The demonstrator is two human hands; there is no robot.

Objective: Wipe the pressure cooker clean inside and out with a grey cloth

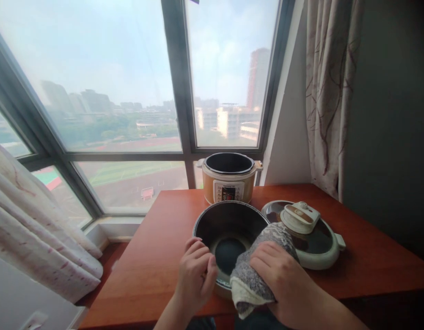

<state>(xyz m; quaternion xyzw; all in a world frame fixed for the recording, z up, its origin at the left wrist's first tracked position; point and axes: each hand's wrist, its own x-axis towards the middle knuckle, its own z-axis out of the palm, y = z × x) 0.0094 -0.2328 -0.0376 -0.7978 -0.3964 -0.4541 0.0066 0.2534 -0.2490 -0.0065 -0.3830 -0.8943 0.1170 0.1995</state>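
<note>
A dark inner pot stands at the table's near edge, its open mouth facing up and towards me. On its near left rim, my left hand is closed, fingers curled over the edge. My right hand grips a grey towel with a pale border, bunched over the pot's right rim. The towel hides that side of the rim and part of the right fingers. Directly behind the pot is a yellow-and-white electric pressure cooker, lidless, with a control panel on its front.
The cooker's lid, pale-rimmed with a handle on top, lies on the reddish-brown table to the right. Large windows rise behind the table. Curtains hang at left and right.
</note>
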